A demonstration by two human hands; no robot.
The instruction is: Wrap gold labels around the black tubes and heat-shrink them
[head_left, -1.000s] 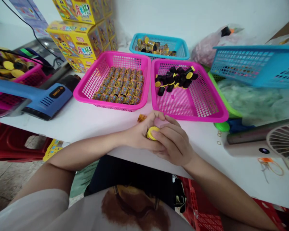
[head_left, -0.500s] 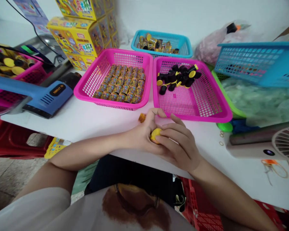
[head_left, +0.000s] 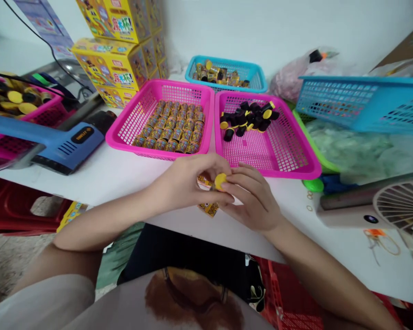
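Pale wall at the back of my feed, white tabletop below it. Reference: bright pink mesh plastic basket of black-and-yellow tubes, "tube basket". Light-blue plastic basket, right of tube basket, cut off at my edge. Stack of yellow printed boxes, back left of it, top out of view. Second pink mesh basket, just left of it, rows of small printed cylinders inside. Pale-bodied fan, to its right, also cut off. Left hand, front left of tube basket: loose curl; can't tell if it grips. Right hand, in front of tube basket: fingertips closed on round yellow-capped piece, near its front left corner, body mostly hidden. Orange patterned scrap, front left of tube basket, partly covered by left hand.
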